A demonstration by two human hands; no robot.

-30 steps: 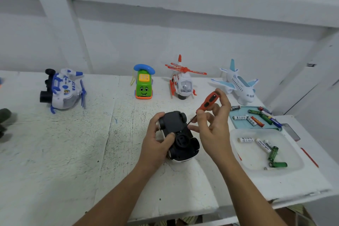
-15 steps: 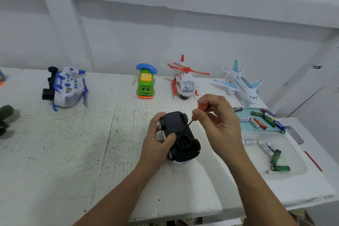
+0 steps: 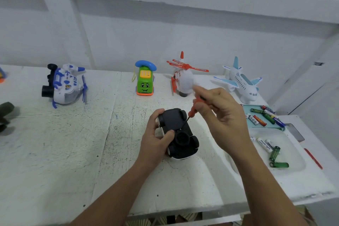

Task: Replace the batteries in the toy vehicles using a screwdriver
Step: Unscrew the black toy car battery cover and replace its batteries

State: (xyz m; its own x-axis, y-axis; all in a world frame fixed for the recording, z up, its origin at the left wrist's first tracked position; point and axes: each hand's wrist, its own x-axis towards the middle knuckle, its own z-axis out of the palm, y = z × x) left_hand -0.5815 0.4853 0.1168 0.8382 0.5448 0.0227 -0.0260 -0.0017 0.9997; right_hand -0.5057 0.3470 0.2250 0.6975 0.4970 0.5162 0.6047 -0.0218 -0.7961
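Both grips are busy at mid-surface (image 3: 55,161). Left hand (image 3: 156,141) wraps the upturned black toy car (image 3: 177,132), thumb pressed on its underside, fingers round the far side, wheels up. Right hand (image 3: 222,115), just right of the car, pinches the red-handled screwdriver (image 3: 192,111) between thumb and fingertips; its thin shaft slants down-left to the car's underside, tip at the centre.

Right of that hand lie two trays. The teal tray (image 3: 245,108) holds green, white, red and blue batteries (image 3: 264,117). The white tray (image 3: 297,159), nearer the edge, holds more cells (image 3: 275,154), one white one reading "Heybright"; other labels are too small to read.

Beyond the hands stand a green phone toy (image 3: 145,84), a red-white helicopter (image 3: 183,79) and a white plane (image 3: 242,82); far left lies a blue-white helicopter (image 3: 64,84).
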